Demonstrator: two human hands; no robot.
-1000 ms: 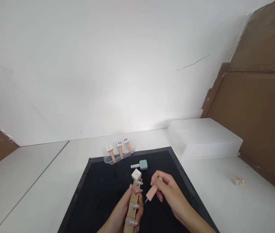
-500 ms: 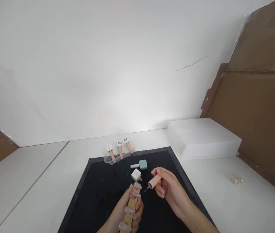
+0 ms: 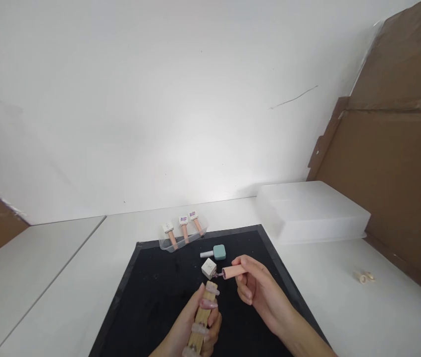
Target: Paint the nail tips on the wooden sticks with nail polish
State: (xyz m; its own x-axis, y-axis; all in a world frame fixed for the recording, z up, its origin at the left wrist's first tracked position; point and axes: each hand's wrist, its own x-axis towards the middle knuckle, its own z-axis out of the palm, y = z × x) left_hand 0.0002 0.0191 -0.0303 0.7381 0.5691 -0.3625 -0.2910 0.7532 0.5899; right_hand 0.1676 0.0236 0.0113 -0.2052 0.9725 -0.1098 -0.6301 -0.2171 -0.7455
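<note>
My left hand [image 3: 188,322] is wrapped round a wooden stick [image 3: 203,315] that carries several false nails across it; one nail [image 3: 208,304] is pink, the others look clear. Between the fingers of my right hand [image 3: 257,285] is a peach brush cap [image 3: 234,271], held nearly level. Its brush end meets the neck of an open white polish bottle [image 3: 209,268], which lies tilted on the black mat [image 3: 147,287]; whether the tip is inside cannot be made out. A green bottle [image 3: 219,252] with a white cap lies just behind.
A clear tray [image 3: 166,245] at the mat's back edge holds three white bottles with peach caps. At the right are a translucent plastic box [image 3: 310,213] and small beige rings [image 3: 364,277]. Brown cardboard [image 3: 399,163] stands along the right side.
My right hand has turned the brush cap towards level, bringing its brush from near the nails to the white bottle's neck. The stick in my left hand has tilted and shifted slightly.
</note>
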